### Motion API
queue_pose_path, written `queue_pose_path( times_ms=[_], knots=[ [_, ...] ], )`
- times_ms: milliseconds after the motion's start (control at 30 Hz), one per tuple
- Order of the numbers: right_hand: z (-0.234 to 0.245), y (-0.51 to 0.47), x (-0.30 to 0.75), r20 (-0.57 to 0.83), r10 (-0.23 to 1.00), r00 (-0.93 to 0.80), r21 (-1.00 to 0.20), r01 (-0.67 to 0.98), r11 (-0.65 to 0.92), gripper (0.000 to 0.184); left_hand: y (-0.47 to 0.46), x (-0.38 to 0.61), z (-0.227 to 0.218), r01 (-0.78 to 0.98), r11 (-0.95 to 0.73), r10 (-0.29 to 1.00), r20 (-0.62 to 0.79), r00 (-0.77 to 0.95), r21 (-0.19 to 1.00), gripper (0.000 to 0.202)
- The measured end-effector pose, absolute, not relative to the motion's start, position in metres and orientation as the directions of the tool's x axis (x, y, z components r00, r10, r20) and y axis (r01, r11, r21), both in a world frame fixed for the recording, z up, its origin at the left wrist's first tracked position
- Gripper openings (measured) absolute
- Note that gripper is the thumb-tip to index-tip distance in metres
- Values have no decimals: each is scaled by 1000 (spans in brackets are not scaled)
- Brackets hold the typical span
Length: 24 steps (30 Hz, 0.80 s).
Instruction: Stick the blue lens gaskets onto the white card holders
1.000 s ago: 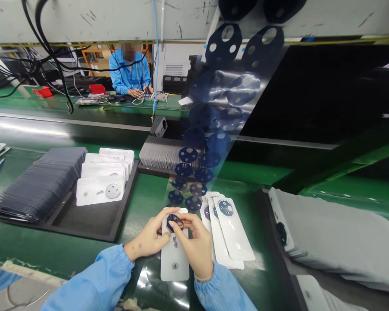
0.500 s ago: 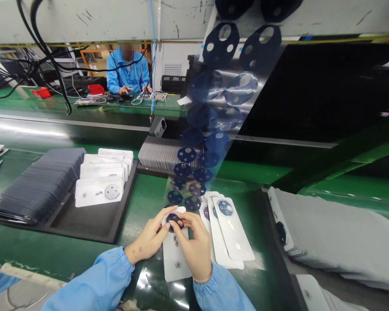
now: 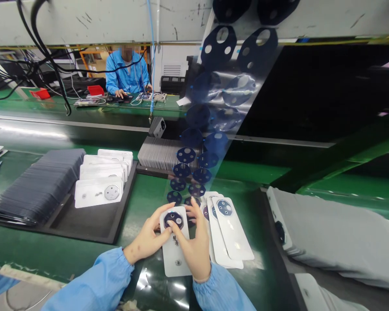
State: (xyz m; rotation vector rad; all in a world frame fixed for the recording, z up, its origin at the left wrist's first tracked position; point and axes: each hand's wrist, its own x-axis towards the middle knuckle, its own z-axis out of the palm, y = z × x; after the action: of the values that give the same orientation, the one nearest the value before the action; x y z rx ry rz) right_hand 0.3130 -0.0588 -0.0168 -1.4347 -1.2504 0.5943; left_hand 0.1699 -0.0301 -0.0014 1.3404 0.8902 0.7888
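Note:
A white phone back panel [image 3: 176, 259], with a dark round camera sticker [image 3: 174, 219] at its top end, sits in front of me, its lower end near the bench. My left hand [image 3: 151, 235] grips the panel's left edge, fingers behind the top corner and thumb at the front. The thumb of my right hand [image 3: 194, 246] presses on the sticker, while its other fingers are spread and lifted off the panel's right side. Just right of this hand lie several overlapping white panels [image 3: 235, 237] with dark stickers on them.
A clear strip of dark round stickers [image 3: 210, 160] hangs down behind my hands. On the left, a black tray [image 3: 84, 220] holds dark sheets [image 3: 42, 185] and white panels [image 3: 99, 192]. Stacked grey panels [image 3: 337, 233] stand at right. A person in blue [image 3: 126, 73] sits across the bench.
My right fingers have come off the sticker and spread apart, leaving the thumb on it. The sticker now lies flatter on the panel, and more of the panel's top shows.

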Motion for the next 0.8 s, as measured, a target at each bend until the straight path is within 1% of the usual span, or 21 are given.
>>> queue_pose_path(
  times_ms=[67,133,200,333,433,500,600,667,733,800],
  knots=[
    [-16,-59,313,137,950,280,-966,248,66,55,-32,172,0,48,66,872,-81,483,997,58],
    [-15,-59,313,54,960,275,-988,154,11,39,-33,174,-1,64,80,853,-101,512,995,65],
    [-14,-58,313,13,960,281,-997,75,-9,27,-34,175,-2,65,101,841,-120,528,993,71],
    [-16,-57,316,7,958,288,-1000,-2,8,22,-35,177,-2,37,149,837,-146,527,988,73],
    [-17,-54,321,-20,974,228,-998,-66,-5,24,-35,176,-2,-35,207,831,-157,534,978,71],
    [-15,-51,325,-32,989,143,-991,-133,-13,27,-34,175,-3,-104,253,827,-160,538,962,71],
    [-11,-47,332,-3,1000,0,-980,-200,-3,33,-33,174,-5,-187,295,835,-157,528,937,71],
    [-10,-46,336,3,993,-118,-968,-248,-26,44,-31,173,-6,-226,306,844,-154,513,925,69],
    [-12,-46,336,-7,974,-228,-949,-306,-79,61,-28,171,-6,-250,311,856,-156,493,917,64],
    [-15,-46,335,-20,964,-266,-932,-343,-114,73,-26,170,-6,-255,305,870,-159,467,918,59]
  ],
)
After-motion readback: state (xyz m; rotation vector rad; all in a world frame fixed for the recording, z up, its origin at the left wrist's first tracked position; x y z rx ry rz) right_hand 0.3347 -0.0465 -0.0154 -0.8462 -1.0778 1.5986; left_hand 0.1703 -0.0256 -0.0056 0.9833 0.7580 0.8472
